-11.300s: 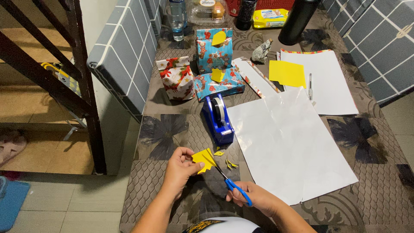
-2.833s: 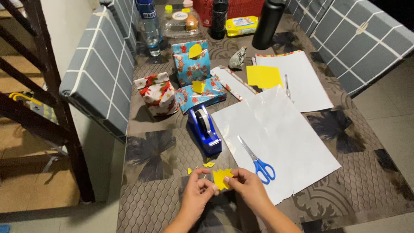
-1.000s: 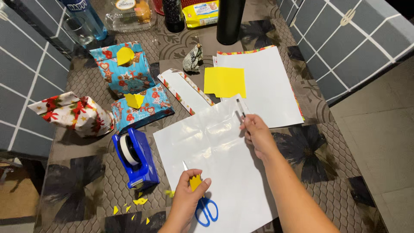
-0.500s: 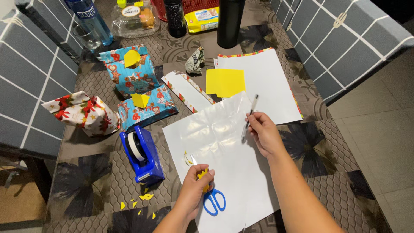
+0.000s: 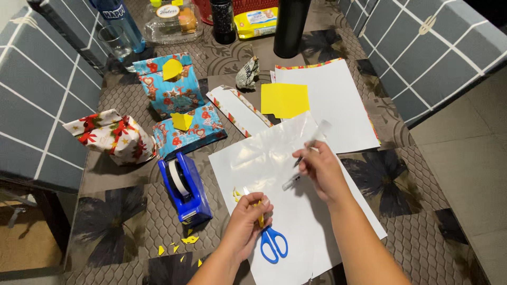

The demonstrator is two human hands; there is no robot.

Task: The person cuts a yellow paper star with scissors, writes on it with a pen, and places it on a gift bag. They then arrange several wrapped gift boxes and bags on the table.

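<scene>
Pen (image 5: 309, 150) now lifted over sheet edge (image 5: 364, 195)

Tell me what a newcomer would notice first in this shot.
The two hands over the white sheet: the left hand pinches a yellow cutout above the blue scissors, the right hand holds a pen. Left of them sit a blue tape dispenser and wrapped gifts.

The patterned worktop (image 5: 132, 211) carries white sheets (image 5: 338, 100) at right, a blue tape dispenser (image 5: 185, 187) left, wrapped parcels (image 5: 174, 105) and bottles (image 5: 290, 26) far.
</scene>
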